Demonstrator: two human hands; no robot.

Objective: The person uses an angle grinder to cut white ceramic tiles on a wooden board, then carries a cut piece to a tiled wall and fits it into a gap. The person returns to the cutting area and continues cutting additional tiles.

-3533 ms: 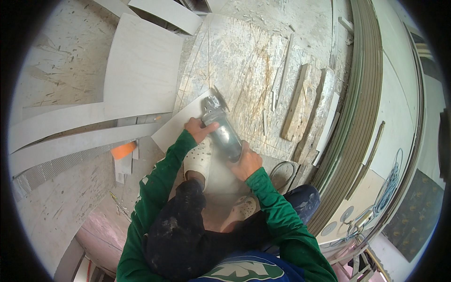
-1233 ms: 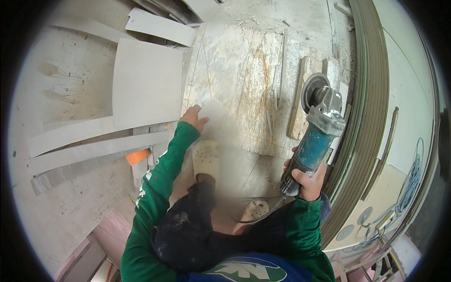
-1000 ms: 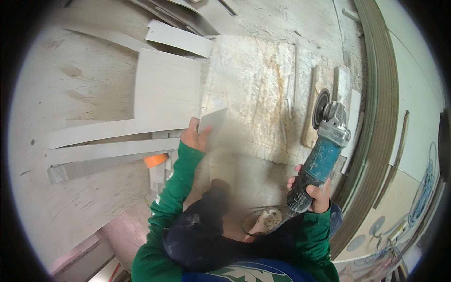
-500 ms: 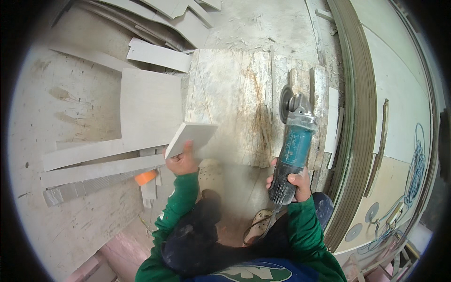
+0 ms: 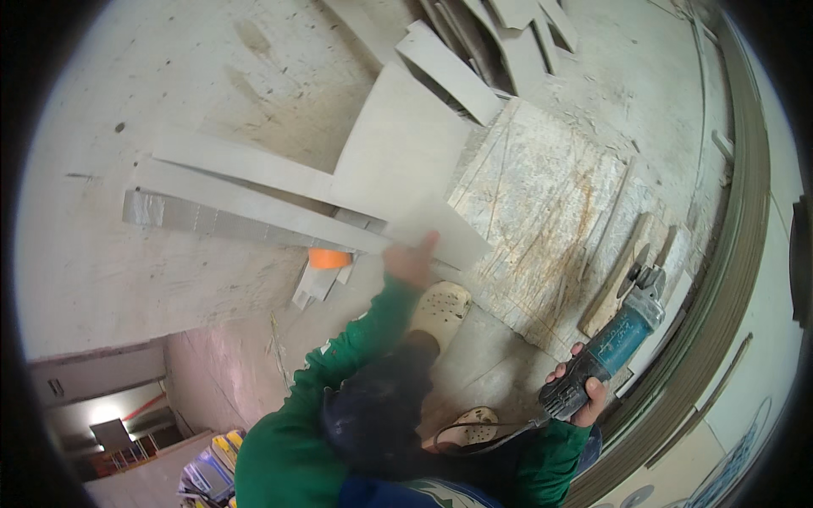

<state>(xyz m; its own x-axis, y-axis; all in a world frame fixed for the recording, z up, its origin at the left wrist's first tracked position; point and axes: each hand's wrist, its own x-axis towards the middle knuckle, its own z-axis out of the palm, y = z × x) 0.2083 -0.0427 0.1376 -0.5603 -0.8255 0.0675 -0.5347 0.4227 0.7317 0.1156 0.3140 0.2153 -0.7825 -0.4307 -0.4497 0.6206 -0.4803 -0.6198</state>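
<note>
My right hand [image 5: 589, 398] is wrapped round the black rear body of a teal angle grinder [image 5: 616, 340]. Its cutting disc [image 5: 633, 273] points away from me, above the right part of a scored board [image 5: 542, 220]. The thumb of my left hand [image 5: 412, 261] lies on top of a small pale tile piece [image 5: 453, 237], with its other fingers hidden by the tile or blurred. That piece overlaps the near corner of a larger pale tile sheet [image 5: 402, 140], and I cannot tell whether the two touch.
Long pale strips [image 5: 254, 199] lie to the left, beside an orange tape roll [image 5: 329, 258]. Offcuts [image 5: 500, 42] are piled at the back. Wooden blocks [image 5: 618, 275] lie under the grinder's head. Stacked sheets [image 5: 720, 245] line the right side. The grinder's cord [image 5: 508, 436] trails near my shoe [image 5: 440, 309].
My view has swung to the left. The tile piece in my left hand has gone from tilted to flatter and sits closer to the larger sheet. The grinder stays in my right hand.
</note>
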